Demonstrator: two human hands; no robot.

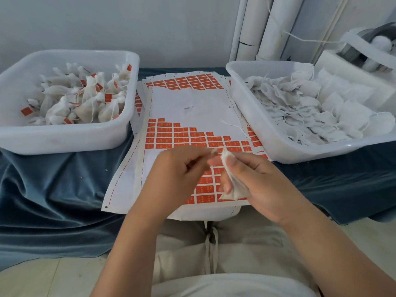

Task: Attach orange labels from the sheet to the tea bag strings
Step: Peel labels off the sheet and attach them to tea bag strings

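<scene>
Left bin (64,138): labelled bags; well left of the hands
Left hand (180,168): grip pinching the string (214,151); string leads right to the bag
Sheet (192,103): labels (182,138) directly under both hands; lies on blue cloth (64,179)
Right hand (257,181): grip curled round bag (233,189); long axis toward the person
Right bin (300,151): unlabelled bags

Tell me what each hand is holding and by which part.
The right hand grips a white tea bag by its body; the left hand pinches what looks like its string.
</scene>
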